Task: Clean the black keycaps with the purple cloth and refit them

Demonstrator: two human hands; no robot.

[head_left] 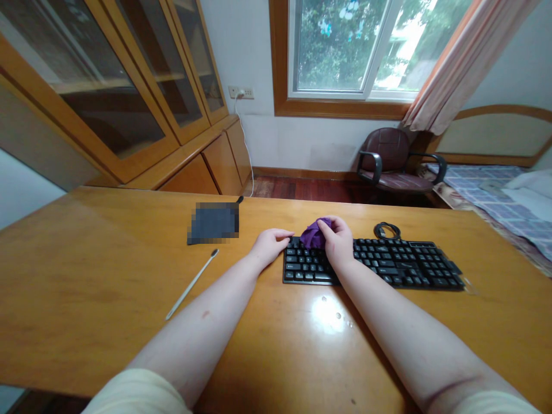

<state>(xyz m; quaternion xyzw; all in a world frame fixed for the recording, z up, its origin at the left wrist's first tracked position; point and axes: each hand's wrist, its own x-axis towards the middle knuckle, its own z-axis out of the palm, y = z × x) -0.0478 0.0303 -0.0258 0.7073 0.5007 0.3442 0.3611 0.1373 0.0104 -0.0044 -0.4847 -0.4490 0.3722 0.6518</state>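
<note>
A black keyboard [401, 265] lies flat on the wooden desk, its long side running left to right. At its upper left corner, my left hand [269, 248] grips the edge between thumb and fingers. My right hand [340, 241] pinches a bunched purple cloth [311, 236] over the upper left keys, and the cloth appears to touch them. Part of the key rows is hidden under the cloth and my right hand. Behind the keyboard sits its coiled black cable [387, 231].
A toothbrush-like white stick [190, 287] with a dark tip lies on the desk [86, 299] to the left. Beyond it is a dark, blurred-out flat item [214, 223]. A glass-door cabinet [142, 75], an office chair [390, 161] and a bed [504, 195] stand past the desk.
</note>
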